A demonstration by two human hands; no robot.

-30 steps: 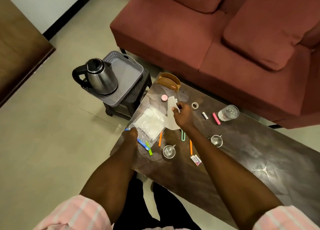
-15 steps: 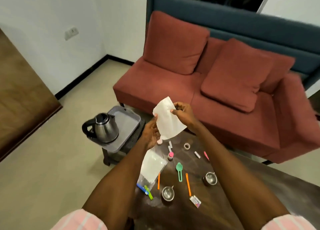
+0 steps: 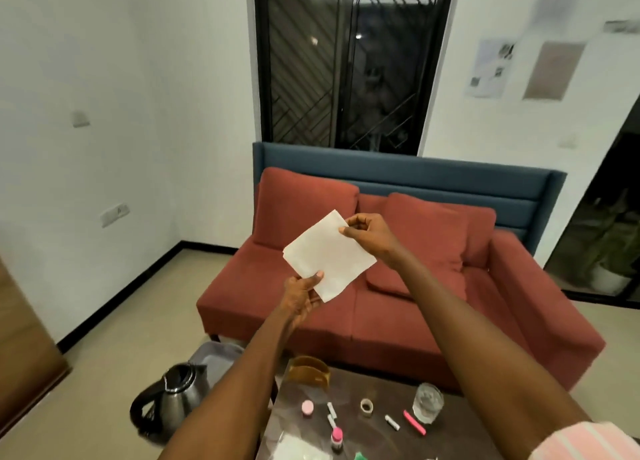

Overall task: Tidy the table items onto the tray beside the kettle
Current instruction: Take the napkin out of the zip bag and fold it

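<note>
1. Both hands are holding a white paper sheet up in front of us: our left hand is pinching its lower corner, our right hand is pinching its upper corner.
2. Below our arms, we are seeing the dark table carrying a pink cap, a tape roll, a pink marker, a small bottle and a drinking glass.
3. Left of it, we are noting the kettle on the grey tray, whose visible part is bare.
4. We are judging the tidying barely begun: nearly everything remains to move.
5. Beyond, we are facing a red sofa.
</note>
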